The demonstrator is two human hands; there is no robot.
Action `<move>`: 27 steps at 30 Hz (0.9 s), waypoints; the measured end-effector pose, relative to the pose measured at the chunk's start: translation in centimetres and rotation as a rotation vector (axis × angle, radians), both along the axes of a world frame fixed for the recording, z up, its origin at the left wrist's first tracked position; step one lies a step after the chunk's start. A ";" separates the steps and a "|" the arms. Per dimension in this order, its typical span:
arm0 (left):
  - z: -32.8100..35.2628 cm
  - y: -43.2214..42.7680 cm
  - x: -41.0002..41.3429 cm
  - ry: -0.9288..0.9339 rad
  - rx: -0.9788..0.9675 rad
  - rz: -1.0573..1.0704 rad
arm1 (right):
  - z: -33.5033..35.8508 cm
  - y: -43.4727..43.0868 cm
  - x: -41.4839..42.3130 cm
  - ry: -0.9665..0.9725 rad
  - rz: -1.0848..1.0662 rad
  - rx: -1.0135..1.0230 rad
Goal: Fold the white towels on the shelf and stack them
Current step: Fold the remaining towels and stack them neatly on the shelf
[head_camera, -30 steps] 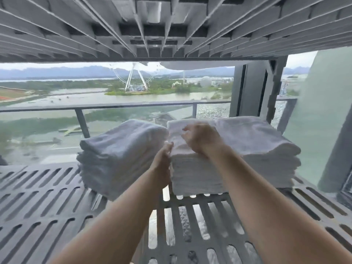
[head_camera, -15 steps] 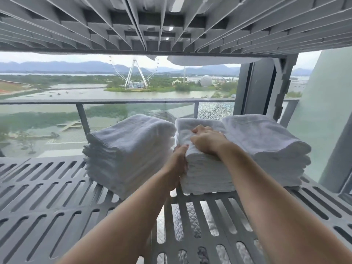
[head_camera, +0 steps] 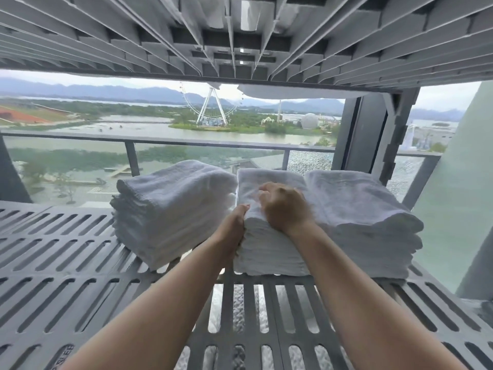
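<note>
Three stacks of folded white towels stand side by side on a grey slotted shelf [head_camera: 66, 263]. The left stack [head_camera: 170, 209] is turned at an angle. My right hand [head_camera: 282, 206] lies on top of the middle stack [head_camera: 266, 252], fingers curled into the top towel near its front edge. My left hand [head_camera: 234, 225] is pressed against the left side of that stack, in the gap between it and the left stack; its fingers are hidden. The right stack [head_camera: 368, 225] touches the middle one.
Another grey ribbed shelf [head_camera: 240, 36] hangs close overhead. A dark upright post [head_camera: 357, 134] stands behind the right stack, and a pale wall [head_camera: 458, 182] closes the right side. A glass railing [head_camera: 133, 161] lies beyond. Bare slotted shelf extends left and toward me.
My right hand came down from above the middle stack onto its top towel and curled. My left hand slid lower along the stack's left side. The view moved closer.
</note>
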State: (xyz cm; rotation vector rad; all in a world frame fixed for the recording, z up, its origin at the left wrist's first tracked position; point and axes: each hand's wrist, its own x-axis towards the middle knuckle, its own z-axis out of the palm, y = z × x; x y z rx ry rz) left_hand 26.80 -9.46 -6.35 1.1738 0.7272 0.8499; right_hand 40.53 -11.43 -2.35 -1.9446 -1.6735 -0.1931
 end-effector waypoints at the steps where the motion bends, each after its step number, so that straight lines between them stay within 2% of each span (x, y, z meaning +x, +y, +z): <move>1: 0.2 0.0 0.0 0.011 0.002 0.009 | -0.3 -0.5 -0.3 -0.002 -0.006 0.127; 3: 1.0 -0.1 -0.2 0.007 0.014 0.025 | -1.0 -1.7 -1.1 -0.069 -0.047 0.321; 5: 1.6 0.1 -0.4 -0.053 0.014 0.046 | -2.3 -3.1 -1.9 -0.162 -0.088 0.414; 9: 2.0 0.5 0.0 -0.076 -0.054 0.010 | -6.0 -4.8 -3.2 -0.331 -0.084 0.372; 16: 1.1 0.8 0.1 -0.029 -0.080 0.042 | -6.5 -4.5 -3.8 -0.358 -0.156 0.364; 20: 1.7 -0.1 -1.5 0.042 -0.020 -0.054 | -5.6 -5.2 -3.8 -0.397 -0.174 0.382; 23: 3.6 -0.2 -5.1 0.185 0.131 -0.179 | -3.6 -5.1 -5.0 -0.327 -0.283 0.425; 25: 6.1 1.0 -8.2 0.293 0.319 -0.096 | -1.8 -4.0 -6.5 -0.263 -0.344 0.441; 27: 9.1 2.3 -11.5 0.305 0.474 0.042 | -0.4 -2.4 -8.9 -0.202 -0.325 0.417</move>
